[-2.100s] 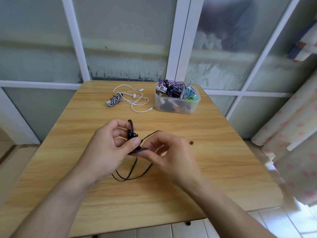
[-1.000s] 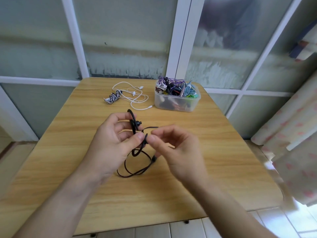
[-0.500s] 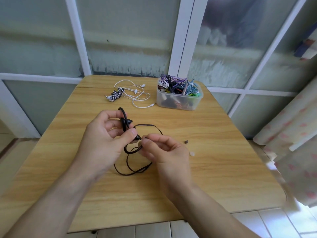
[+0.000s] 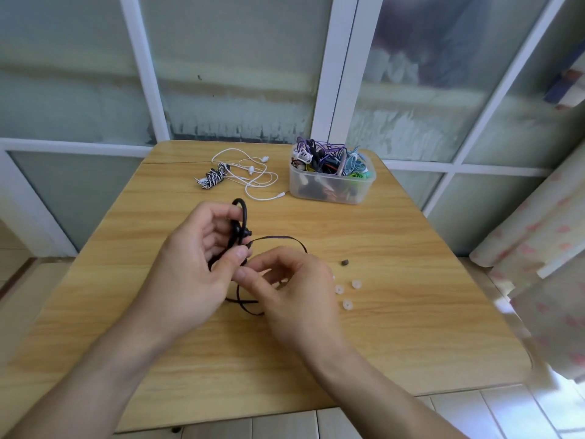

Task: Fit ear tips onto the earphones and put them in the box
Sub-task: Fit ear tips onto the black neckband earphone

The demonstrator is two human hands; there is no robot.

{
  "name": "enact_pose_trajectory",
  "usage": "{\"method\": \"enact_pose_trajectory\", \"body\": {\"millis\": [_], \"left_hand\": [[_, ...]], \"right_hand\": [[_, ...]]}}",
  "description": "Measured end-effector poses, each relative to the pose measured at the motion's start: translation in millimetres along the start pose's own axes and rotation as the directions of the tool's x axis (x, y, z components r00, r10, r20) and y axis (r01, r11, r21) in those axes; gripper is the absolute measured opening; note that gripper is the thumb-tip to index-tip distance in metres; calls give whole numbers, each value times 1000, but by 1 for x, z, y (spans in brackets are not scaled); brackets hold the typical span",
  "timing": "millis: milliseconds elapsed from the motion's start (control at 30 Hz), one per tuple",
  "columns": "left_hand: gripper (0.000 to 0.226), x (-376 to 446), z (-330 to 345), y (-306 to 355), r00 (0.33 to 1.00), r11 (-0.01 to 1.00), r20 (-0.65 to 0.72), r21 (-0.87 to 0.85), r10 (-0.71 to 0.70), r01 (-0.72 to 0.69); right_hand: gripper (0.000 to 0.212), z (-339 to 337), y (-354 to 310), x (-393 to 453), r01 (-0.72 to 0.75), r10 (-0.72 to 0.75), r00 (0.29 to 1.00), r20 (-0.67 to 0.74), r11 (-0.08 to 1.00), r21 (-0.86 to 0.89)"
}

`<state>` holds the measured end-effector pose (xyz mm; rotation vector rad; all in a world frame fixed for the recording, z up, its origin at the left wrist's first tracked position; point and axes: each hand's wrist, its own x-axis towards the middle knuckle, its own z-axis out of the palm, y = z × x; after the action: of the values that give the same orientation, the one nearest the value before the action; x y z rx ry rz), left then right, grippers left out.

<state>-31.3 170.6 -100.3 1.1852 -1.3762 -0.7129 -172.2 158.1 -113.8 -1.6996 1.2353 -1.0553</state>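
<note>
Pinching the black earphones [image 4: 239, 229] above the middle of the wooden bench [image 4: 411, 327], the left hand [image 4: 193, 274] curls round an ear hook, thumb against the thin flat cable. The right hand [image 4: 294, 289] meets it, fingertips closed on something too small to make out. Three translucent round ear tips [image 4: 347, 304] and one dark ear tip [image 4: 344, 263] lie right of it. Far right stands a frosted plastic box [image 4: 329, 185] of tangled cords.

Three clear ear tips [image 4: 347, 304], one dark ear tip [image 4: 344, 263], one box [image 4: 331, 184].
</note>
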Motion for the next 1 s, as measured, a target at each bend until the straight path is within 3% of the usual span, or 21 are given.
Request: {"method": "enact_pose_trajectory", "body": {"millis": [100, 267, 367, 467, 567, 867, 1000], "left_hand": [[38, 0, -4, 2, 1000, 998, 6, -65, -5, 5], [40, -1, -7, 8, 1000, 988, 5, -154, -18, 19], [27, 1, -8, 10, 995, 988, -92, -148, -50, 36], [11, 4, -14, 4, 974, 1000, -223, -5, -28, 27], [13, 6, -25, -2, 960, 990, -281, 129, -13, 51], [49, 4, -18, 5, 928, 994, -356, -37, -111, 104], [32, 5, -17, 4, 957, 992, -261, -36, -129, 123]], "right_hand": [[15, 2, -1, 2, -145, 127, 989, 77, 938, 313], [14, 3, -5, 3, -147, 119, 989, 92, 891, 428], [12, 4, -8, 4, -131, 113, 991, 66, 892, 433], [13, 6, -6, 5, -83, 78, 997, 30, 927, 365], [13, 6, -6, 4, -44, 36, 999, 31, 947, 319], [14, 8, -4, 3, -90, 54, 990, 130, 953, 290], [13, 8, -5, 4, -90, 49, 988, 149, 954, 287]]}}
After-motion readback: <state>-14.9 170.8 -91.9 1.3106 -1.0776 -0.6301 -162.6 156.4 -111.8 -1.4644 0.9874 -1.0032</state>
